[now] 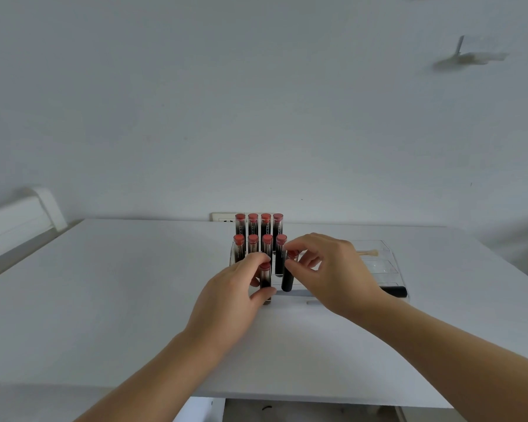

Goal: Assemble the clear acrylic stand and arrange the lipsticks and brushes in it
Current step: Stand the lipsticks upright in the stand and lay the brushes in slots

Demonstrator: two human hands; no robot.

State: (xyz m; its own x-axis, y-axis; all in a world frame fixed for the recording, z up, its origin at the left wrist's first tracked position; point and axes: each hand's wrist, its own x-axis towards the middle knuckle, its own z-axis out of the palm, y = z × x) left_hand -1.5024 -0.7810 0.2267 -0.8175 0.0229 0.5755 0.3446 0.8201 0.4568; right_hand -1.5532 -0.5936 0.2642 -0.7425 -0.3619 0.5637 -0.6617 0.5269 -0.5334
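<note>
Both hands are closed on lipsticks: the left hand (235, 287) pinches a black tube with a clear cap and red bullet (265, 280) between thumb and fingers, holding it upright at the front row of the clear acrylic tiered stand (234, 254), while the right hand (333, 269) grips a second black lipstick tube (287, 278) by its top, just beside the first. Each is held near the cap end, likely so the base can be steered down into a slot (whether either base has seated is hidden behind the fingers).

Behind them, two stepped rows of four matching red-tipped lipsticks (259, 226) stand upright, the back row higher so every tip shows. To the right sits a clear acrylic tray section (384, 263) with a pale wooden-handled brush (368, 253) lying in an upper compartment and a black-handled brush (393, 290) lying along its front. Everything rests on a white table (119, 284) against a plain white wall (256, 117).
</note>
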